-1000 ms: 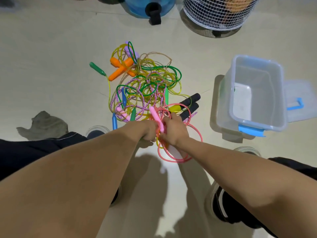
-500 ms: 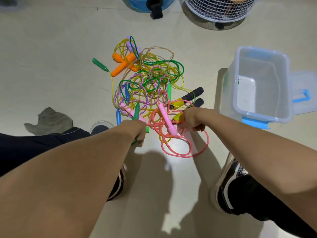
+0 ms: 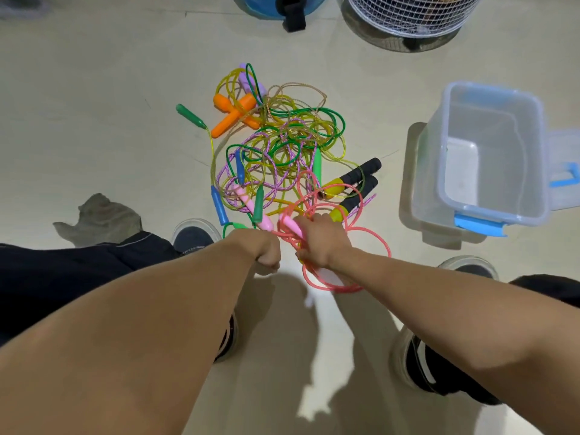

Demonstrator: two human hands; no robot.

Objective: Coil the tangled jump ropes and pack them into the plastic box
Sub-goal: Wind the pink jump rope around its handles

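A tangled pile of jump ropes (image 3: pixel 282 146) in green, yellow, purple and pink lies on the floor, with orange handles (image 3: pixel 233 116), green and blue handles and black-and-yellow handles (image 3: pixel 354 183) sticking out. My right hand (image 3: pixel 323 243) grips a pink handle (image 3: pixel 292 226) and loops of the pink rope (image 3: pixel 373 246) at the near edge of the pile. My left hand (image 3: pixel 263 249) is curled into a fist beside it, next to a second pink handle (image 3: pixel 251 207); what it holds is hidden. The clear plastic box (image 3: pixel 489 152) with blue latches stands open to the right.
The box's lid (image 3: pixel 565 174) lies just right of the box. A white wire basket (image 3: pixel 408 14) and a blue container (image 3: pixel 276 7) stand at the far edge. A grey cloth (image 3: pixel 100 218) lies at left. My shoes (image 3: pixel 194 237) flank the hands.
My right hand came back toward the left hand and took hold of the pink handle with its loops. The pink coils shifted nearer my feet.
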